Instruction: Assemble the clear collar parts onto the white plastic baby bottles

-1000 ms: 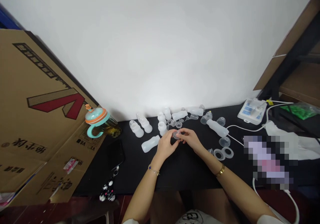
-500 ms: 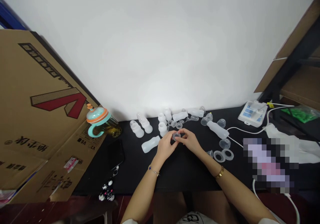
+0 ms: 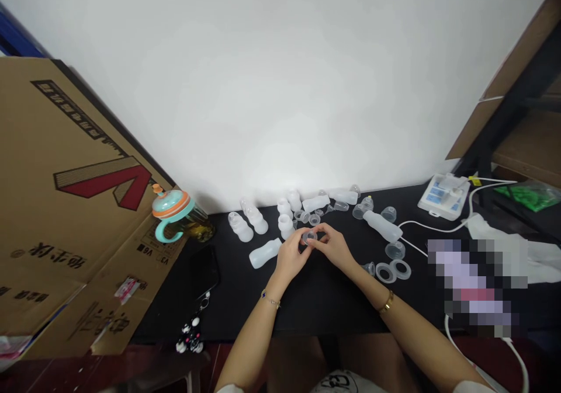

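Observation:
Both my hands have their fingers closed on one small translucent bottle collar ring [image 3: 309, 237], held above the black table. My left hand [image 3: 291, 257] grips it from the left, while my right hand [image 3: 337, 249] pinches its right side. Whether a teat sits inside the ring is too small to tell. A frosted bottle body [image 3: 265, 253] lies beside my left hand. Just behind the hands are an upright white bottle [image 3: 286, 226] and another collar ring [image 3: 314, 219]. To the right of my right forearm lie two flat rings, the nearer one [image 3: 385, 272] touching the other [image 3: 401, 269].
Two capped bottles [image 3: 241, 227] stand at the left by the wall. A teal-lidded jug [image 3: 174, 211] and a dark phone [image 3: 204, 272] lie further left, beside a large cardboard box [image 3: 87, 218]. Clear domed caps [image 3: 388, 214], a white case [image 3: 443, 197] and a white cable [image 3: 432, 228] occupy the right.
The view has shifted very slightly. My hands keep the same hold on the collar ring, and the bottles and rings around them stay put.

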Tool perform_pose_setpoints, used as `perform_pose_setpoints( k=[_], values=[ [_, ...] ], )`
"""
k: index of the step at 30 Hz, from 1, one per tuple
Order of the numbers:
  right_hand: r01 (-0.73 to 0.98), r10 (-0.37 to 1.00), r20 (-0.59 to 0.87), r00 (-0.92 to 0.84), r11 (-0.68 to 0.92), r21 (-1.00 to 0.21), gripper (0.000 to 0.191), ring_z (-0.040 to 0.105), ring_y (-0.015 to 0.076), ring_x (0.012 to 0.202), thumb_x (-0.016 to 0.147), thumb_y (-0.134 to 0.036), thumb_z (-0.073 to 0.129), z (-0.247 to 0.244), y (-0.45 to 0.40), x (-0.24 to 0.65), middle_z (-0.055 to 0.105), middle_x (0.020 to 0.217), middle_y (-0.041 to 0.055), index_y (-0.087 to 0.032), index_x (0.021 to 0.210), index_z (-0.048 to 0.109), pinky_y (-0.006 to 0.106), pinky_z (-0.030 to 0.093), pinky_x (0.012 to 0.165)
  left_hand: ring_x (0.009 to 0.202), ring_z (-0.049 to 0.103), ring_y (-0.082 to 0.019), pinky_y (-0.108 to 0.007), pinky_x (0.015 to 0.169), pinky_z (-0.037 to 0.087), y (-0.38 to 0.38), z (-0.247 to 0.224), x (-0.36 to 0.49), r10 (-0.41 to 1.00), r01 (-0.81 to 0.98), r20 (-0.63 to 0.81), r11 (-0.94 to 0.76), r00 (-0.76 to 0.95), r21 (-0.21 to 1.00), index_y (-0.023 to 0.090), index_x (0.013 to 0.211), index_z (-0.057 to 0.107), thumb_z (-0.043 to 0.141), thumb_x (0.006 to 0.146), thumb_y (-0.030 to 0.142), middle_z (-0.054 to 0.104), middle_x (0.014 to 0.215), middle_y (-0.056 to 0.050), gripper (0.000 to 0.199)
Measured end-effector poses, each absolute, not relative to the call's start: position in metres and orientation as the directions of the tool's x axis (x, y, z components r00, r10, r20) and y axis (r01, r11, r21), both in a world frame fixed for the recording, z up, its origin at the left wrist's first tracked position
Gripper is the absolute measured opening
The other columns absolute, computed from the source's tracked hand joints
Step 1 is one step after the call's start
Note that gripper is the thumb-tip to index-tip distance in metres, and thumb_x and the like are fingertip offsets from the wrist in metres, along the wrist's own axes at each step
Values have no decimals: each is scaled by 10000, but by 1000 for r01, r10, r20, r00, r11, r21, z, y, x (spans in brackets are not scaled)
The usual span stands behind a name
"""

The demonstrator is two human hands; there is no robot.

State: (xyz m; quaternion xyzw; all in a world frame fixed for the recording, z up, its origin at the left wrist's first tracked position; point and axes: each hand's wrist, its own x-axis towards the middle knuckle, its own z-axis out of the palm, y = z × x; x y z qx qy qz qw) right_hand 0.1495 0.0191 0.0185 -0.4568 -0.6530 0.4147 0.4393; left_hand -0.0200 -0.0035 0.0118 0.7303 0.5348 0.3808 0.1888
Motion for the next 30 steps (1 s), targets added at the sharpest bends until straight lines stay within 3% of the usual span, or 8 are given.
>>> perform_pose_setpoints(
  k=[5, 9, 14, 18, 21, 30],
  values=[
    [237, 948, 202, -246, 261, -936, 359, 615, 135, 638, 842, -410, 677, 14, 22, 150, 740, 1099, 37, -243, 1159, 699, 279, 505, 649, 760, 641, -130, -253, 638, 526, -5, 14, -20, 932, 614, 327, -350, 155, 707, 261, 1363, 502, 604, 890, 221, 687, 1227, -35, 485],
    [209, 938, 203, -282, 267, -941, 346, 647, 168, 722, 865, -386, 656, 16, 23, 150, 753, 1084, 44, -246, 1172, 733, 276, 513, 644, 651, 612, -99, -259, 598, 531, -6, 15, -20, 945, 553, 302, -319, 125, 770, 261, 1428, 396, 604, 873, 209, 634, 1363, -69, 595],
    [183, 938, 214, -272, 268, -946, 306, 672, 185, 729, 855, -418, 675, 15, 22, 149, 752, 1062, 40, -246, 1099, 745, 287, 530, 637, 836, 675, -150, -261, 618, 549, -7, 15, -18, 934, 524, 331, -351, 136, 776, 257, 1434, 403, 561, 906, 210, 579, 1432, -101, 554],
    [193, 942, 245, -230, 291, -937, 267, 681, 193, 738, 830, -418, 703, 9, 23, 149, 760, 1028, 36, -240, 1023, 753, 326, 548, 729, 758, 661, -134, -282, 635, 559, -7, 12, -17, 929, 579, 349, -352, 122, 735, 258, 1430, 434, 595, 912, 257, 582, 1419, -108, 543],
    [209, 940, 275, -204, 316, -925, 240, 685, 204, 762, 838, -430, 693, 7, 24, 148, 760, 985, 45, -227, 952, 752, 330, 550, 735, 818, 669, -154, -283, 642, 560, -5, 10, -18, 922, 600, 376, -354, 95, 717, 245, 1412, 462, 616, 908, 278, 601, 1386, -112, 528],
    [216, 928, 292, -231, 342, -915, 319, 696, 184, 774, 873, -393, 665, 15, 19, 147, 734, 1129, 55, -250, 1155, 703, 318, 564, 733, 817, 646, -147, -230, 577, 532, -2, 10, -19, 930, 554, 366, -316, 21, 770, 228, 1300, 560, 637, 875, 255, 669, 1212, -77, 432]
  ],
)
